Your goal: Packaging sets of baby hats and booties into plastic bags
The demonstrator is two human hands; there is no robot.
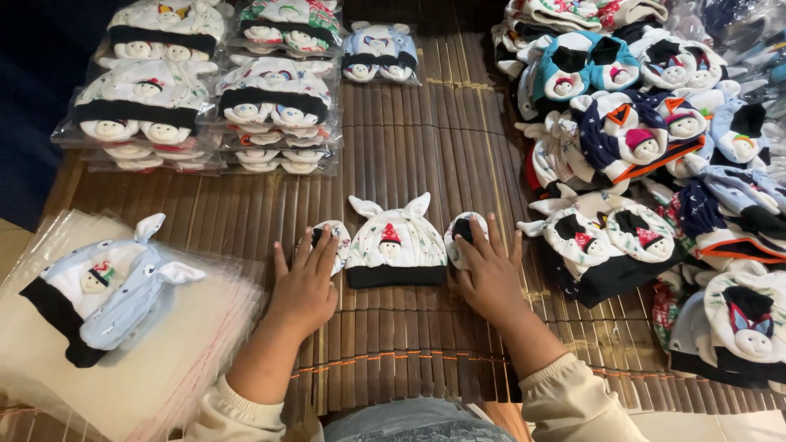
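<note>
Your left hand (305,282) lies flat, fingers spread, on a small white mitten (336,240) with a black cuff, pressing it against the bamboo mat (409,164) that covers the bench. Your right hand (490,274) rests the same way, open and palm down, on a second mitten (461,232) just to the right. Neither hand is gripping anything; both only press on the mittens.

Between the two mittens, touching neither hand, sits a white baby cap (395,241) with two knotted ears, a black band along its lower edge and a small doll face sewn on the front.

To your left, a pale blue cap (106,286) of the same kind lies on a stack of clear plastic bags (155,376). At the far left of the mat, bagged sets (205,98) are piled in neat stacks. On your right, a loose heap of unbagged caps and mittens (655,164) in white, blue and navy spreads along the mat's edge.
</note>
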